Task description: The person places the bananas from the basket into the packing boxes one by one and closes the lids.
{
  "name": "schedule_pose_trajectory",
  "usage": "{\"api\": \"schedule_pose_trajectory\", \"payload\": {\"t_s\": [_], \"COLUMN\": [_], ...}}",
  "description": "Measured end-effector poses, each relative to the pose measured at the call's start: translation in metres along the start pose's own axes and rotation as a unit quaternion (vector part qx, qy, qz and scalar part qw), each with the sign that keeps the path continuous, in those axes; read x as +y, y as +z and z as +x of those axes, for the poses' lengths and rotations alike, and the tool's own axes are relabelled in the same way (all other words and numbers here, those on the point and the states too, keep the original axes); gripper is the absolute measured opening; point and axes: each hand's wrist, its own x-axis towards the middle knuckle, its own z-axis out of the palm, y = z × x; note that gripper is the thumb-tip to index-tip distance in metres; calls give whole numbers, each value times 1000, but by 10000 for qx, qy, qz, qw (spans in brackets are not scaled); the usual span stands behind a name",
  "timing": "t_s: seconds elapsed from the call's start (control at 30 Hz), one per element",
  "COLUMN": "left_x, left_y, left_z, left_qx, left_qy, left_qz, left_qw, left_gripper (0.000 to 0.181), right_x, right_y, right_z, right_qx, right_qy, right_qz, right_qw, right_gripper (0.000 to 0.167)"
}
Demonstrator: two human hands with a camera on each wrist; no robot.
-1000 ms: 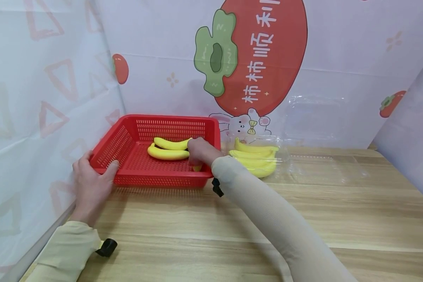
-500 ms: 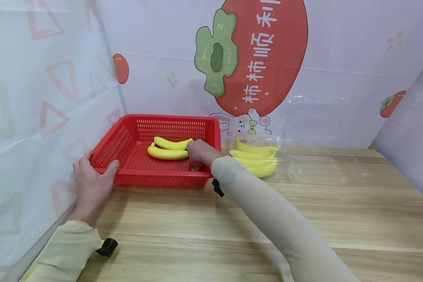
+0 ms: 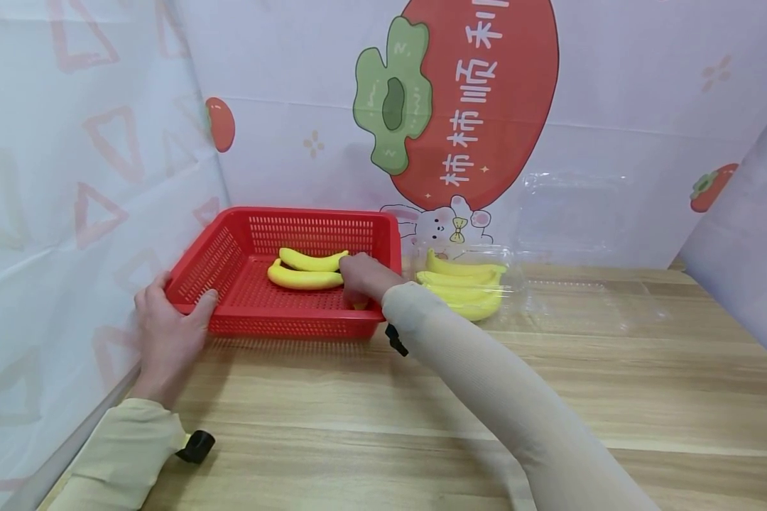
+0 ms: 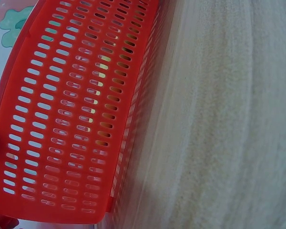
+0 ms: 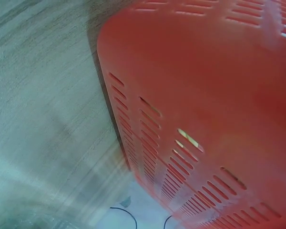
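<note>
A red plastic basket (image 3: 287,323) with slotted walls stands on the table, close to the left wall sheet. My left hand (image 3: 169,333) grips its front left corner, the thumb over the rim. Inside the basket lie two yellow bananas, a rear banana (image 3: 312,261) and a front banana (image 3: 303,277). My right hand (image 3: 364,277) reaches into the basket's right end and holds another banana (image 3: 360,306). Only a yellow bit of that one shows beneath the hand; the fingertips are hidden. Both wrist views show mostly the basket's outer walls, with yellow glimpsed through the slots.
Right of the basket sits a clear plastic clamshell box (image 3: 514,277) with its lid (image 3: 572,213) raised against the back sheet. Several bananas (image 3: 463,291) lie in its left part. Printed sheets hang behind and at both sides of the wooden table (image 3: 332,419).
Both hands keep their places at the basket. The yellow bit under my right hand has shifted only slightly.
</note>
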Motion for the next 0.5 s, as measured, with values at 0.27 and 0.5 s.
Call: {"api": "schedule_pose_trajectory", "payload": {"t_s": [0.27, 0.5], "left_x": [0, -1], "left_y": [1, 2], "left_z": [1, 2], "left_qx": [7, 19], "left_qy": [-2, 18], "left_qz": [14, 29], "left_qw": [10000, 10000], "left_gripper": [90, 90], "right_x": [11, 1], "right_y": [12, 10], "right_z": [31, 3], "right_qx": [311, 1104], "right_qy": [-70, -216], "right_qz": [47, 204], "right_qw": [9995, 9934], "right_gripper": [53, 21]}}
